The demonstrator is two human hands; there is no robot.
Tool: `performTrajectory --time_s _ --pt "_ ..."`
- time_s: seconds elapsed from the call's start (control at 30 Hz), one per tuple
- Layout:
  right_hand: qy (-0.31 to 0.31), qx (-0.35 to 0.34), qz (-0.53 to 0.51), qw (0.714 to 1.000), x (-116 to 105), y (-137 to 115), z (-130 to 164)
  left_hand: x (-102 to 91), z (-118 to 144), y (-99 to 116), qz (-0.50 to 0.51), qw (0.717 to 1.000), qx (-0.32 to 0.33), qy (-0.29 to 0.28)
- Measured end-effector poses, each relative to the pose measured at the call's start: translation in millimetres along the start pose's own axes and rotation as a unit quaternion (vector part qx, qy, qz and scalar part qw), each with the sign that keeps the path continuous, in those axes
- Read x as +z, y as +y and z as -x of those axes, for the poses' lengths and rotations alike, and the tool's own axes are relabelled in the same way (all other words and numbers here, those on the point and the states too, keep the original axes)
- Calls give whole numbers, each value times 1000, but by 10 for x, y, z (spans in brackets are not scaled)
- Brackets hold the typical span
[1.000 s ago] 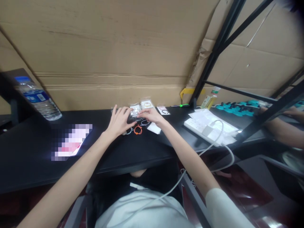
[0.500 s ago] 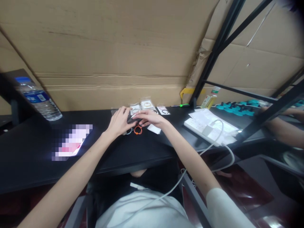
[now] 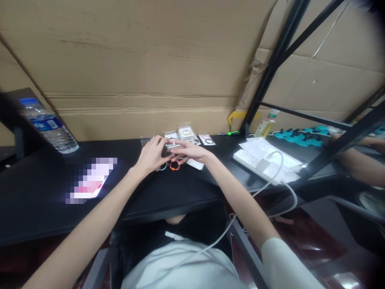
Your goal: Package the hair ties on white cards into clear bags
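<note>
Clear plastic packet (image 3: pixel 172 145) with a small ring inside is pinched between left hand (image 3: pixel 151 155) and right hand (image 3: pixel 189 151), just above the black tabletop (image 3: pixel 180 188). Below the fingers lies an orange cord loop (image 3: pixel 174 165); similar packets (image 3: pixel 187 132) lie just beyond. Judged step: handling the packet; next likely needs a steady two-finger grip.

I'm seeing a black desk (image 3: pixel 39 192) running along a wall of brown cardboard sheets (image 3: pixel 144 60). Black metal frame bars (image 3: pixel 272 68) are crossing at right. Dark reddish floor (image 3: pixel 319 245) is catching some glare.
</note>
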State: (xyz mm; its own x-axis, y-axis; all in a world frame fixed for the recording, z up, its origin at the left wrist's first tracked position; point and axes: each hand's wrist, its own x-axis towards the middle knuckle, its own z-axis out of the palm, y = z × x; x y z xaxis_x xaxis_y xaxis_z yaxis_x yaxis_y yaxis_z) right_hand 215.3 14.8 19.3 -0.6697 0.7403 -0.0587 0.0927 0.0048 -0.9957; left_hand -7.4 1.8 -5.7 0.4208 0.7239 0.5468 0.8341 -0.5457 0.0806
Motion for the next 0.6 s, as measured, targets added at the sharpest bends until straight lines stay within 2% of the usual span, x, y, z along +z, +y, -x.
performTrajectory --time_s 0.2,0.6 --pt "-11 4 -36 999 10 24 6 30 -6 -20 5 1000 28 1" --pt "1 13 -71 997 26 7 -7 64 -3 -61 -1 999 40 4"
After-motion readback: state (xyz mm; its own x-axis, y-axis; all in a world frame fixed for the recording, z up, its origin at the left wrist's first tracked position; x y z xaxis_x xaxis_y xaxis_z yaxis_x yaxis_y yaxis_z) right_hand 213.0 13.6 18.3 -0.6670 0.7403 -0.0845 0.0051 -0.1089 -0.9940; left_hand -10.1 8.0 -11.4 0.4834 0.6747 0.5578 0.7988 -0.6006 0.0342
